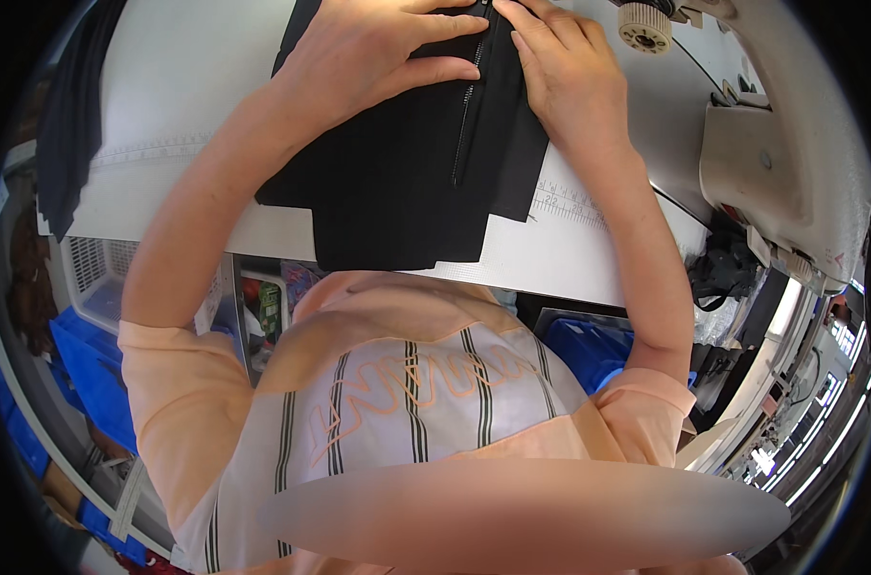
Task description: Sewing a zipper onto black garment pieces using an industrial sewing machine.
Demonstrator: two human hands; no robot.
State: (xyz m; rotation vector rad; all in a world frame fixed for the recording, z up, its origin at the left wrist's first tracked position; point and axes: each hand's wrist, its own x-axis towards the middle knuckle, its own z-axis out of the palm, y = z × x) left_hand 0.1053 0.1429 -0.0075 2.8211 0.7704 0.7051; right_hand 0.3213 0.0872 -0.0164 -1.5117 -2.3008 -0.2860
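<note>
A white table (589, 259) bears a sewing machine (790, 163) at its right. Black fabric (397, 182) lies flat on the table, overhanging the near edge. The left hand (359, 48) and right hand (570, 72) press flat on it, flanking its zipper (466, 115).

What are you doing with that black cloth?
A person is at a white sewing table, pressing both hands flat on a piece of black fabric with a zipper sewn down its middle. The left hand lies on the cloth to one side of the zipper, and the right hand lies on the other side. A cream sewing machine stands just to the right. The fabric's lower edge hangs over the table's front edge.
</note>
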